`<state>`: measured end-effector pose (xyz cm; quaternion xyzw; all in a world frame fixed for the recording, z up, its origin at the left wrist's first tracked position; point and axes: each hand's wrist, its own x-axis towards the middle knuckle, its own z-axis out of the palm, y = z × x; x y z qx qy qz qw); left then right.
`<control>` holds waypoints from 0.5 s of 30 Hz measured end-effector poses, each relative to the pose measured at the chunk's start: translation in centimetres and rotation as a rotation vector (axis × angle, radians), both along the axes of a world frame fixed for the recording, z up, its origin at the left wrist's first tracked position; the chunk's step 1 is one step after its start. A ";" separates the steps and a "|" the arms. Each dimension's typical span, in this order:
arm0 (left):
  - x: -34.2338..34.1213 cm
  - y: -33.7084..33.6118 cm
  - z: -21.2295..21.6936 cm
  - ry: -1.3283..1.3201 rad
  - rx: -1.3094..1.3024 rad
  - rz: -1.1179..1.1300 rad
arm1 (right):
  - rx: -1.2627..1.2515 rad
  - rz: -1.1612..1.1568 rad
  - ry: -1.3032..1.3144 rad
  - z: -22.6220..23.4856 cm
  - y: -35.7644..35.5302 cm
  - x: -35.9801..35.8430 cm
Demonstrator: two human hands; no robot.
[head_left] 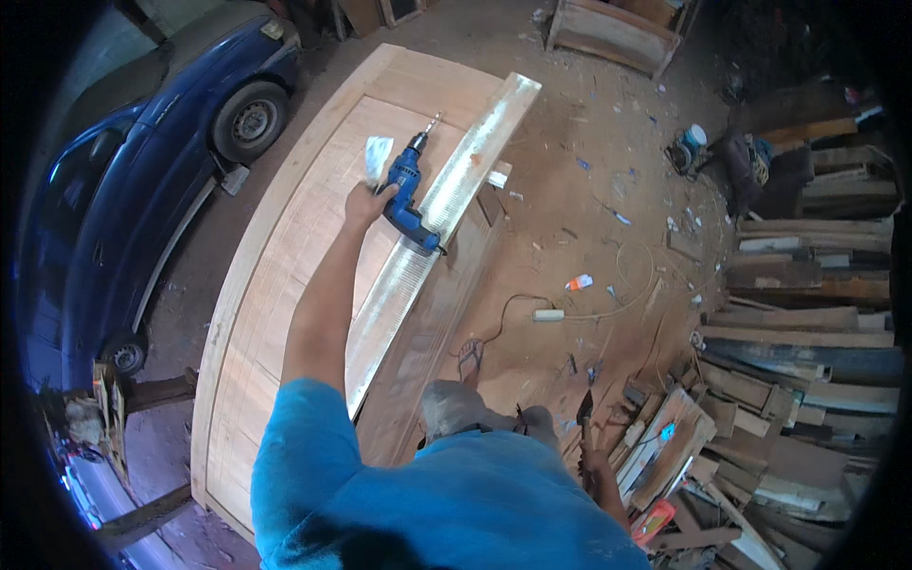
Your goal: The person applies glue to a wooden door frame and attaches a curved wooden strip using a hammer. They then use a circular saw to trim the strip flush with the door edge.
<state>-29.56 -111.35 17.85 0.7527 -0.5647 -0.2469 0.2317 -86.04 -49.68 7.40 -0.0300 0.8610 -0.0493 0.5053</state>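
At the end of my stretched-out left arm, my left hand (363, 203) is closed at the side of a blue power drill (405, 180), its fingers partly hidden. The drill lies across a wooden panel (323, 199) and a long pale board (475, 152), its bit pointing away. A whitish, partly see-through packet (378, 157) is just beyond my left hand, touching or very near it. Low on the right, my right hand (598, 475) is wrapped round a hand tool (585, 418) with a dark, pointed upper end; its exact kind is unclear.
A blue car (142, 171) stands left of the panel. Stacked timber (807, 332) fills the right side. On the dirt floor lie a cable with a white socket block (548, 314), an orange-and-white item (579, 282) and scattered scraps. A wooden frame (613, 38) stands at the back.
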 end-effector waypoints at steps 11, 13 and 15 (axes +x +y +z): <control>-4.0 -5.5 -0.7 -0.317 0.151 -0.210 | 0.018 -0.251 -0.027 3.6 7.1 4.5; -4.8 -3.9 -0.1 -0.309 0.139 -0.233 | 0.020 -0.319 -0.053 2.9 7.9 5.2; -5.5 -1.7 0.0 -0.290 0.091 -0.236 | -0.001 -0.352 -0.075 3.5 8.1 5.6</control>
